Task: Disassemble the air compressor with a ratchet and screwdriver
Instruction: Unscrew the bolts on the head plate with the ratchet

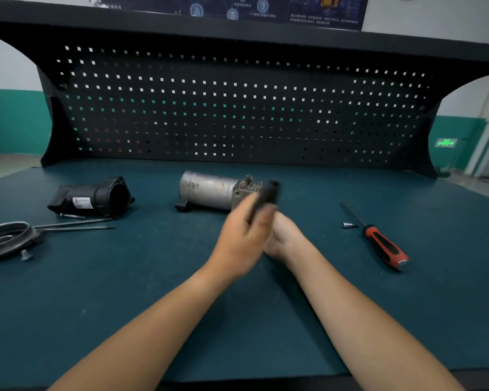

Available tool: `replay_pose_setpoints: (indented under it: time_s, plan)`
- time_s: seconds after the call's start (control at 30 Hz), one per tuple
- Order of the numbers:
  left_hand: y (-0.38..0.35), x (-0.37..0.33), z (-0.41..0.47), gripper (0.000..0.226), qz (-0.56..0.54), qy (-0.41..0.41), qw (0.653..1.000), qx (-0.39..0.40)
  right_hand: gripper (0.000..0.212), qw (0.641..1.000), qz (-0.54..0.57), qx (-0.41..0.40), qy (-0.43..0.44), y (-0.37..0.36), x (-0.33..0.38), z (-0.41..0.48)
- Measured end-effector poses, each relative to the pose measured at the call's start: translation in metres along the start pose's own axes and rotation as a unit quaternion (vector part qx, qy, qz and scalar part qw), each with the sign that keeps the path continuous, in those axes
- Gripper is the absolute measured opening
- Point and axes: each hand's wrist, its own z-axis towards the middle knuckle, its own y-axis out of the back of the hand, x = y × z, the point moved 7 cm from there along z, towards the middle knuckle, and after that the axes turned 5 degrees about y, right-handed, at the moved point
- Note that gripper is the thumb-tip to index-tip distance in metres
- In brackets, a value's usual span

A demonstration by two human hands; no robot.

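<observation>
Your two hands meet over the middle of the bench. Your left hand grips a dark, blurred tool. Your right hand lies against it from the right, its fingers hidden, so its hold cannot be told.

Around them are:
- one silver compressor body, just beyond your hands
- one black motor housing, well to their left
- one round metal end cap, farther left still
- one red-and-black screwdriver, right of your right hand
- two long bolts beside the cap
- one socket bit just beside the screwdriver's shaft
- one small screw near the cap

The compressor body lies on its side, long axis running left to right. Its rounded end points left and its fitting block points toward the tool.

All rest on a dark teal bench mat backed by a black pegboard. Behind it are white walls with a green lower band.
</observation>
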Motion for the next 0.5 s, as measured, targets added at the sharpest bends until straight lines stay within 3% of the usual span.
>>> replay_pose_setpoints:
  time_s: [0.1, 0.2, 0.27, 0.33, 0.43, 0.5]
  plan:
    - [0.03, 0.012, 0.009, 0.043, -0.158, 0.087, 0.974, -0.133, 0.035, 1.0, 0.007, 0.005, -0.03, 0.0, -0.005, 0.003]
    - [0.056, 0.034, 0.009, 0.044, -0.274, 0.183, 0.908, -0.26, 0.03, 1.0, 0.0, 0.001, -0.031, 0.0, -0.003, 0.0]
    - [0.067, 0.049, 0.004, 0.046, -0.331, 0.232, 0.859, -0.313, 0.027, 0.999, -0.021, -0.003, -0.027, -0.002, -0.002, -0.002]
    - [0.069, 0.054, 0.003, 0.048, -0.34, 0.234, 0.85, -0.328, 0.027, 0.999, -0.042, -0.004, -0.03, -0.002, -0.001, -0.002]
    - [0.056, 0.04, 0.01, 0.045, -0.264, 0.175, 0.914, -0.255, 0.027, 0.998, -0.054, -0.014, -0.026, -0.002, 0.002, -0.001]
    - [0.038, 0.015, 0.013, 0.039, -0.104, 0.062, 0.984, -0.133, 0.028, 0.998, -0.058, -0.011, -0.027, -0.004, 0.001, -0.002]
